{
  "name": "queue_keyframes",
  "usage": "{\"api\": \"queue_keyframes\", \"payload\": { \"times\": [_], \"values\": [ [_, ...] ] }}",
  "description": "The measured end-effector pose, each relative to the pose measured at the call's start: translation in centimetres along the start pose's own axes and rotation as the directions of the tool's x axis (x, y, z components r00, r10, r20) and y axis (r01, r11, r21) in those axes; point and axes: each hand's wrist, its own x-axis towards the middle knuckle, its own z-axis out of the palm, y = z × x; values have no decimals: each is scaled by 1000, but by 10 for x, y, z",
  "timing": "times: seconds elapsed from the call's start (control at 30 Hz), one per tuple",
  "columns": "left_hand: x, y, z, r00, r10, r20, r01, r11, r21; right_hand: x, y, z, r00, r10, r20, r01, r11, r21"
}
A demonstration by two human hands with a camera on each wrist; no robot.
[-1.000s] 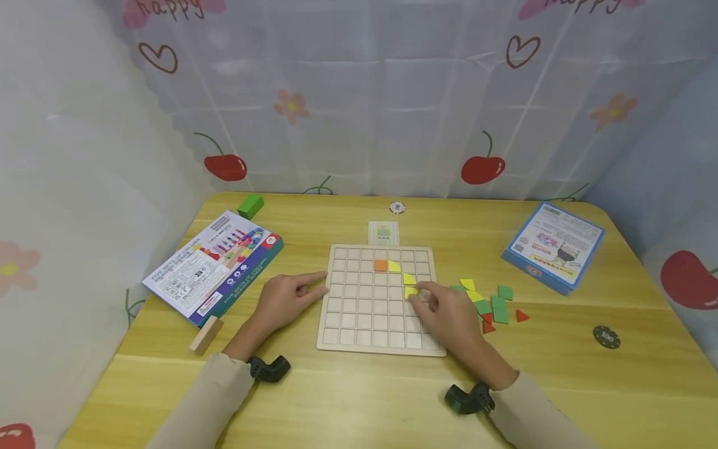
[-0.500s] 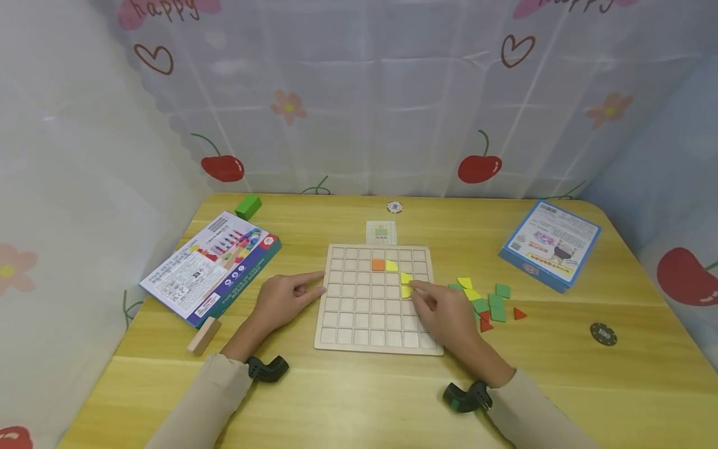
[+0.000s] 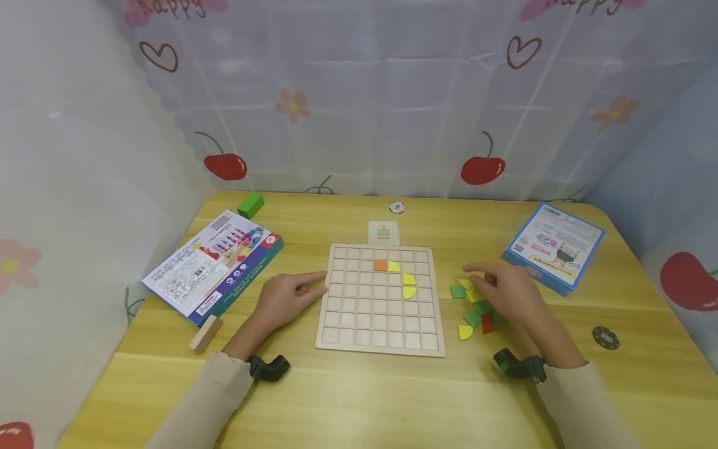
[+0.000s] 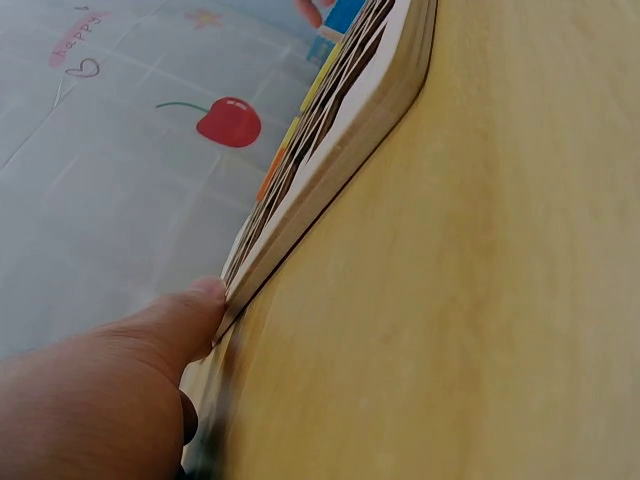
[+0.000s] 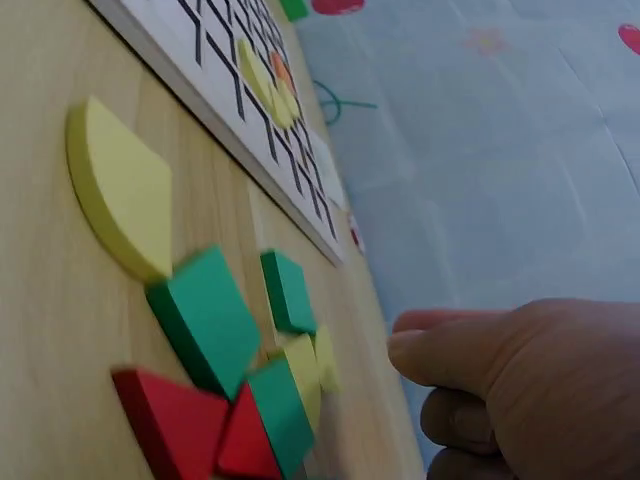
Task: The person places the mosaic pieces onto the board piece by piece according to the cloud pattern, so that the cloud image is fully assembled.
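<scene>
A wooden grid board (image 3: 348, 321) lies on the table, bearing an orange square (image 3: 380, 265) and three yellow quarter-circle pieces, one of them the lowest yellow piece (image 3: 409, 292). My left hand (image 3: 285, 300) touches the board's left edge with straight index finger and thumb, the thumb (image 4: 180, 320) showing in the left wrist view. To the right of the board, my right hand (image 3: 507, 293) hovers by a loose pile of green squares (image 5: 205, 320), yellow quarter-circles and red triangles (image 5: 175, 420). Its thumb and index finger extend, and nothing shows between them. Part of the pile is hidden beneath that hand.
A small pattern card (image 3: 384, 233) lies behind the board, with a white chip (image 3: 397, 207) farther back. Boxes flank the area: a bead-game box (image 3: 215, 265) left, a blue box (image 3: 555, 246) right. A wooden block (image 3: 205, 334), green block (image 3: 250, 205) and black chip (image 3: 606, 337) lie around.
My right hand has left the lowest yellow piece on the board and moved right to the loose pile. A yellow quarter-circle nearer me has come into view. The left hand stays put.
</scene>
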Motion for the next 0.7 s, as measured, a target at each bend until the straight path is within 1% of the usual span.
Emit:
{"api": "queue_keyframes", "payload": {
  "times": [0.07,0.13,0.27,0.53,0.7],
  "values": [
    [-1,0,-1,1000,0,-4,0,1000,-4,1,8,-7,999,-6,46,7,1000,-23],
    [-2,-1,-2,1000,-3,-7,3,1000,-8,2,14,-10,996,-9,86,12,999,-37],
    [-2,-2,-1,1000,-4,-3,4,1000,-6,4,20,-5,991,-11,131,15,999,-33],
    [-1,-1,0,1000,5,-4,-5,1000,-2,3,17,2,986,-39,160,40,999,-2],
    [-1,1,0,1000,7,-7,-7,1000,-4,3,15,4,988,-48,148,51,999,-18]
  ]
}}
